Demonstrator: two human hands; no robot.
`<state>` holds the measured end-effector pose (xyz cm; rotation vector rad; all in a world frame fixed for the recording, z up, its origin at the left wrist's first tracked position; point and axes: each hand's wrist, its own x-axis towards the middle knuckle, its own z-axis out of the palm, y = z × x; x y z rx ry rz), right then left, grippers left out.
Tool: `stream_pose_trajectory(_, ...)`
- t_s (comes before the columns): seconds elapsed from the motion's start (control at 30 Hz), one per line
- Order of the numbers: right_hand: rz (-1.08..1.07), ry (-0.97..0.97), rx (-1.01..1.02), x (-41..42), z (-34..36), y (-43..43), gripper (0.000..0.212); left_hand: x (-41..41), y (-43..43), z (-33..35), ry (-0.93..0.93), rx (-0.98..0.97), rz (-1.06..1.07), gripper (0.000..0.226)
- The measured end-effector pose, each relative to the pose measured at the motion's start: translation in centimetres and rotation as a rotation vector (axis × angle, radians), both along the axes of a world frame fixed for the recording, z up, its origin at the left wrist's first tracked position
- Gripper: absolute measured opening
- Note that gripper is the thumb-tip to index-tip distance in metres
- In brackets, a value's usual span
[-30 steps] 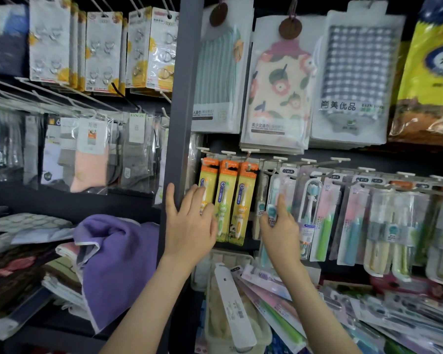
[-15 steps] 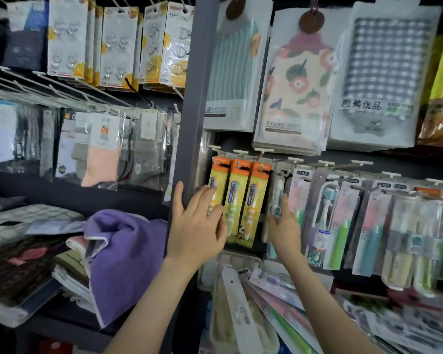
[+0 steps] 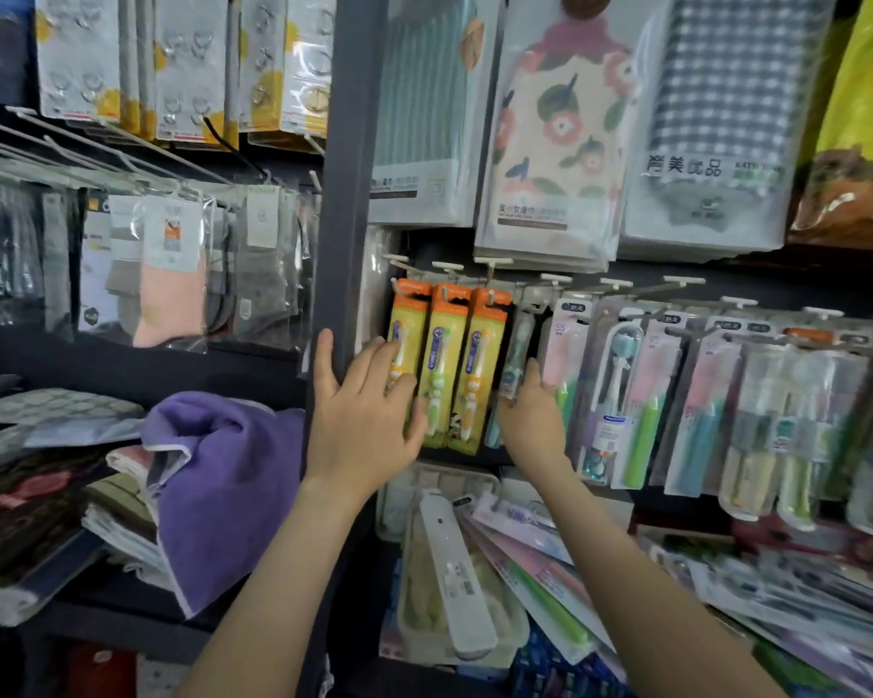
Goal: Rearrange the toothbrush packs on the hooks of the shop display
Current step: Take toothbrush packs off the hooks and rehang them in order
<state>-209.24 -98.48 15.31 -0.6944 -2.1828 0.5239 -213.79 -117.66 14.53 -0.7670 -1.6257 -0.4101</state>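
The checked cloth pack [image 3: 726,93] near the upper right corner of the display [image 3: 351,168] carries large Chinese characters, 肖美优品, with small Latin letters beside them beginning "BATH". A pink toothbrush pack [image 3: 568,360] shows "SS" near its top. The label on the floral pack [image 3: 560,118] and the lettering on the orange-topped toothbrush packs [image 3: 444,365] are too blurred to read.

Straight down the middle runs a dark grey upright post [image 3: 354,158], splitting the shop shelving in two. Left of it, white wire hooks [image 3: 31,161] jut out above a dark panel [image 3: 122,367], and a purple towel [image 3: 223,486] droops over folded stacks on the shelf below. High on the right hangs a checked cloth pack [image 3: 726,93], with soft glare on its plastic.
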Motion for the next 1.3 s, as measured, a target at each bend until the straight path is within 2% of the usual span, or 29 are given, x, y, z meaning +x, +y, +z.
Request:
stream_pose_trajectory(0.13, 0.093, 0.089, 0.089, 5.4, -1.0, -0.8, 0.055, 3.3, 2.3, -1.4, -0.065, 0.092, -0.049, 0.016)
stream_pose_trajectory(0.3, 0.141, 0.204, 0.083, 12.5, -2.1, 2.0, 0.05, 10.0, 10.7, -3.0, -0.193, 0.021, -0.3, 0.029)
stream_pose_trajectory(0.53, -0.018, 0.232, 0.099, 24.5, -3.5, 14.9, 0.043, 20.0, 23.5, -5.1, -0.354, -0.059, -0.496, 0.04)
stream_pose_trajectory(0.73, -0.136, 0.278, 0.05, 33.0, -5.2, 28.2, 0.041, 27.7, 35.1, -6.4, -0.379, -0.075, -0.541, 0.04)
stream_pose_trajectory(0.87, -0.085, 0.229, -0.038, 34.3, -5.8, 33.9, 0.054, 30.1, 40.7, -7.4, -0.453, -0.11, -0.498, 0.046)
stream_pose_trajectory(0.97, 0.013, 0.201, -0.116, 33.0, -5.3, 35.6, 0.069, 30.3, 42.9, -7.8, -0.494, -0.135, -0.418, 0.051)
stream_pose_trajectory(1.1, 0.03, 0.172, -0.159, 30.3, -3.8, 36.7, 0.083, 30.1, 44.2, -7.1, -0.514, -0.138, -0.38, 0.054)
stream_pose_trajectory(1.17, 0.033, 0.171, -0.163, 29.4, -3.2, 37.2, 0.078, 30.0, 44.1, -6.7, -0.493, -0.123, -0.377, 0.053)
stream_pose_trajectory(1.3, 0.072, 0.24, -0.171, 29.0, -3.3, 38.0, 0.052, 29.5, 43.7, -6.1, -0.452, -0.08, -0.379, 0.048)
